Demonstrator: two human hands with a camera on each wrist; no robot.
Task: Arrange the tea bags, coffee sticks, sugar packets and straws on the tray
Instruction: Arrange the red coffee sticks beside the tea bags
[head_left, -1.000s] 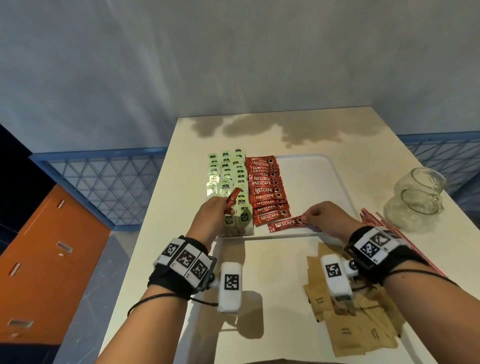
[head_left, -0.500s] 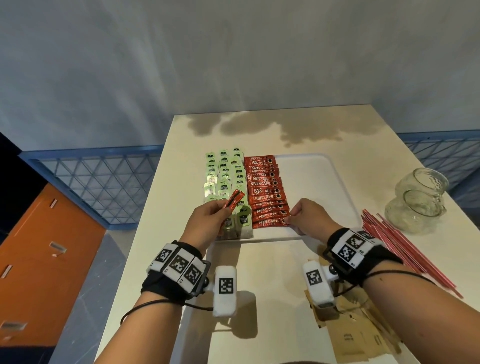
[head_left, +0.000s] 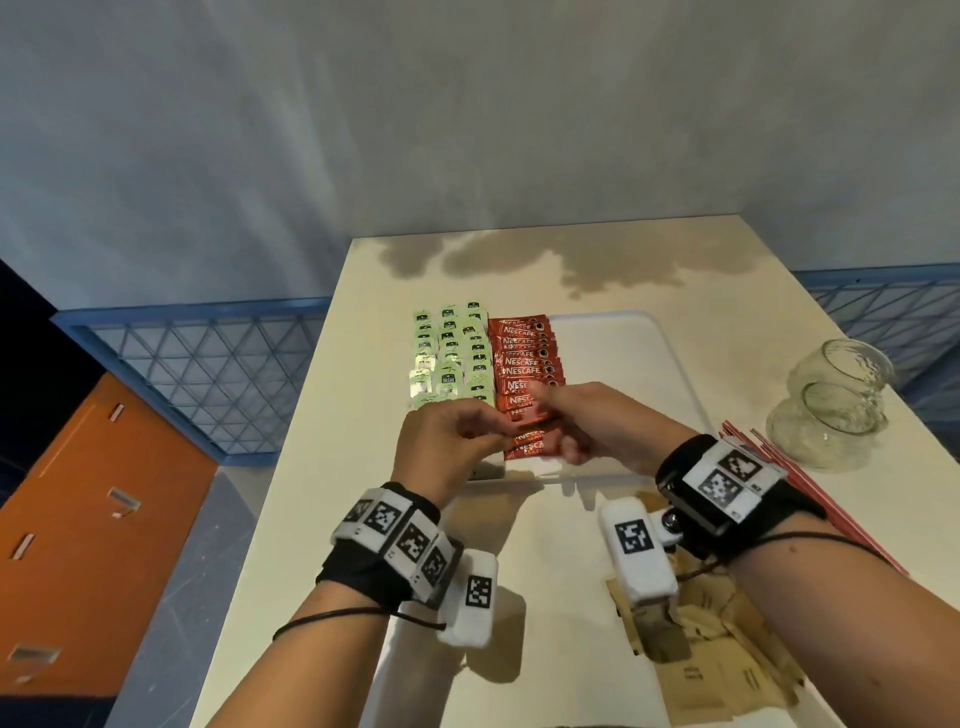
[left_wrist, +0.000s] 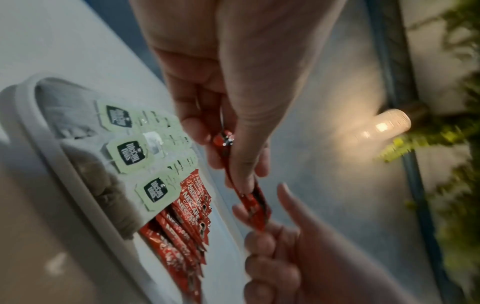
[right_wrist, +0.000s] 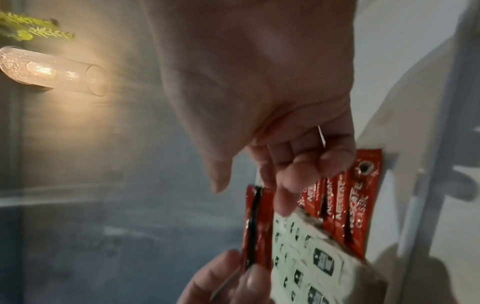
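Both hands met over the near edge of the white tray (head_left: 675, 364). Left hand (head_left: 447, 441) pinched a red coffee stick (left_wrist: 249, 197) between thumb and fingers; right hand (head_left: 587, 421), fingers curled, closed on the stick's other end. Beyond the hands, tea bags (head_left: 452, 358) filled the tray's left strip, with the row of coffee sticks (head_left: 524, 369) just beside them; the tray floor past the right hand lay bare. Behind the right wrist: brown sugar packets (head_left: 727, 670) and red straws (head_left: 810, 483) on the table (head_left: 519, 545). Two glass jars (head_left: 831, 410) stood further right, apart from the tray.
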